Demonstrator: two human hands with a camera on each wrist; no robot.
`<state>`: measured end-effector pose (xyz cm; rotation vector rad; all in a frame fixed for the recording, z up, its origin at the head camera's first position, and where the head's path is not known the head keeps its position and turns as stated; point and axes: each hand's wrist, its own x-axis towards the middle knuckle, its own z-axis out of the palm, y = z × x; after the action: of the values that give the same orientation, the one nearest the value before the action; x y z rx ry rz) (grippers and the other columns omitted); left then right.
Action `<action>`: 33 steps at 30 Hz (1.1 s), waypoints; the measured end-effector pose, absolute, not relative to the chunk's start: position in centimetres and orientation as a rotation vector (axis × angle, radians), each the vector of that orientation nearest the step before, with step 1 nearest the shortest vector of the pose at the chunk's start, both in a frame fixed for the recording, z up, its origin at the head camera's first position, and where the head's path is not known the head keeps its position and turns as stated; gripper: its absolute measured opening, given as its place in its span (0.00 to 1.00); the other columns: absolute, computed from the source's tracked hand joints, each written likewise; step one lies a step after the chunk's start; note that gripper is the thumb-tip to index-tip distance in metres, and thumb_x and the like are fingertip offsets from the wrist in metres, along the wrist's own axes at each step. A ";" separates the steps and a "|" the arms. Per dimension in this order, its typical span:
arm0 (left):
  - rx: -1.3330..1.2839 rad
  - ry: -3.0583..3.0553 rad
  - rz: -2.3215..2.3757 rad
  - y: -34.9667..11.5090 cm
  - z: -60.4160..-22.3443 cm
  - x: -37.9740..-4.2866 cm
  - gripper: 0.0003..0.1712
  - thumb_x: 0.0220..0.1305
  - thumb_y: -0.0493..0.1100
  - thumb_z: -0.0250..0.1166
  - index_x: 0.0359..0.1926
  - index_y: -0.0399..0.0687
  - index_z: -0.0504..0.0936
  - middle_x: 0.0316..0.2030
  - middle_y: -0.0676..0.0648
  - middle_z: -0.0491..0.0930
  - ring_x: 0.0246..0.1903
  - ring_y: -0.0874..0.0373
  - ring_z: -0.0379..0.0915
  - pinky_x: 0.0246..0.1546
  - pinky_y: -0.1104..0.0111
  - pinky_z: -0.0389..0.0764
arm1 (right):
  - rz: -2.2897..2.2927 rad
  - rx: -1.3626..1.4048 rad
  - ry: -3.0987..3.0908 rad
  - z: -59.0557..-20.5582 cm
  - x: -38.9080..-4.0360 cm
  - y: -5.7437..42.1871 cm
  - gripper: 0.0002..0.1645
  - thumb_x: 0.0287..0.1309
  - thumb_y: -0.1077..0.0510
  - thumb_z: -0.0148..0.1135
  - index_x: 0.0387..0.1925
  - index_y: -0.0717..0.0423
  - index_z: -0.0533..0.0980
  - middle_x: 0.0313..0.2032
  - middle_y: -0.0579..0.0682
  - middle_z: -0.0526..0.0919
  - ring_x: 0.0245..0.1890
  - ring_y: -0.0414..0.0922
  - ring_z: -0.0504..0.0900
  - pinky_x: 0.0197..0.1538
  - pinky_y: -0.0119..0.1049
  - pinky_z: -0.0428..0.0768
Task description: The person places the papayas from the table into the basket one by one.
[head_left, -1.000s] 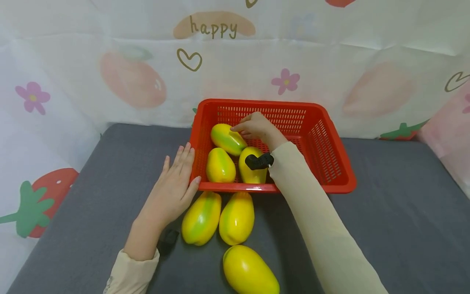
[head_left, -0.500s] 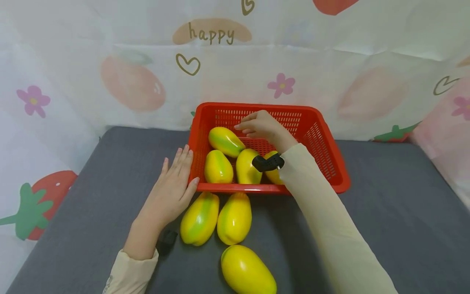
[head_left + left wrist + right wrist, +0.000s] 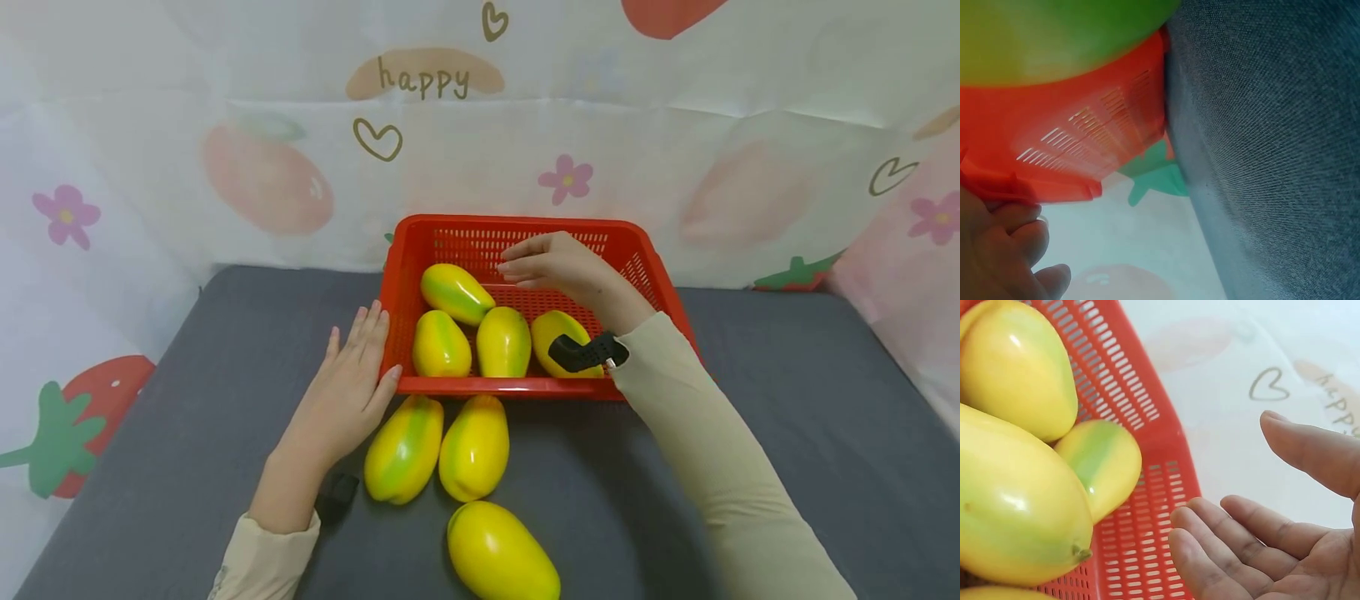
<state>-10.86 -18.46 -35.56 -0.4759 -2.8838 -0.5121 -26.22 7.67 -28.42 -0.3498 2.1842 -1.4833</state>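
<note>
My left hand lies with straight fingers against the left rim of a red plastic basket. Over the basket's inside, my right hand hovers with nothing in it; its relaxed fingers and thumb show apart in the right wrist view. Inside the basket are a papaya at the back left, a papaya at the front left, another papaya beside it, and a papaya partly hidden by the black wrist strap. The left wrist view shows the left fingers at the basket's edge.
In front of the basket, two papayas lie side by side on the grey cloth surface. A further papaya lies nearer the front. Behind the basket hangs a printed white curtain.
My right hand has moved to the right and lifted slightly, away from the back-left papaya. The papaya at the front right of the basket has come into sight. My left hand stays put.
</note>
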 end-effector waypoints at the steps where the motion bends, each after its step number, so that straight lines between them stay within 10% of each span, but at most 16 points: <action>1: -0.475 -2.885 -0.514 -18.5 -35.6 -10.8 0.39 0.71 0.48 0.48 0.72 0.34 0.43 0.73 0.39 0.40 0.72 0.46 0.33 0.67 0.46 0.38 | -1.479 -0.359 2.185 -28.4 -26.0 7.9 0.25 0.63 0.58 0.59 0.59 0.65 0.70 0.55 0.57 0.75 0.53 0.53 0.77 0.56 0.42 0.75; 33: -0.486 -2.876 -0.516 -18.5 -35.7 -11.1 0.40 0.71 0.49 0.48 0.73 0.35 0.42 0.73 0.39 0.40 0.72 0.47 0.32 0.67 0.45 0.38 | -1.637 -0.783 1.786 -30.1 -16.6 14.6 0.28 0.60 0.63 0.60 0.58 0.75 0.66 0.53 0.61 0.77 0.53 0.52 0.78 0.53 0.44 0.76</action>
<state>-11.09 -18.55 -35.69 -0.4857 -2.8756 -0.5161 -16.60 14.57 -30.13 -0.7830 1.7857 -1.6374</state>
